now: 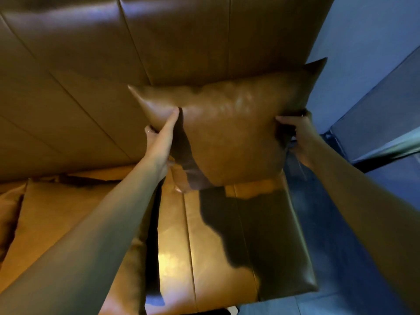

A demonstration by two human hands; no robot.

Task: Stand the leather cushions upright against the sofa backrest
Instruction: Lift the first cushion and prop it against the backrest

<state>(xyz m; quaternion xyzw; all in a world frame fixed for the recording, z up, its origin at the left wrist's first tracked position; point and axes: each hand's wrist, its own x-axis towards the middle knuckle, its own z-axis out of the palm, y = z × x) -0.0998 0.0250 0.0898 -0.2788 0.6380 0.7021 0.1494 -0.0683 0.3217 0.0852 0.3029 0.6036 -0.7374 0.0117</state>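
Note:
A brown leather cushion (229, 130) is held in the air in front of the sofa backrest (95, 71), above the right end of the seat (204, 246). My left hand (162, 144) grips its left edge, thumb pressed into the leather. My right hand (300, 137) grips its right edge. The cushion stands roughly upright, its top edge close to the backrest; I cannot tell if they touch. Another leather cushion (56, 214) lies on the seat at the lower left, partly hidden by my left forearm.
The sofa's right end borders a blue-lit wall (368, 42) and dark floor (341, 246). A dark panel or furniture edge (386, 114) stands at the far right. A further cushion edge (9, 214) shows at the far left.

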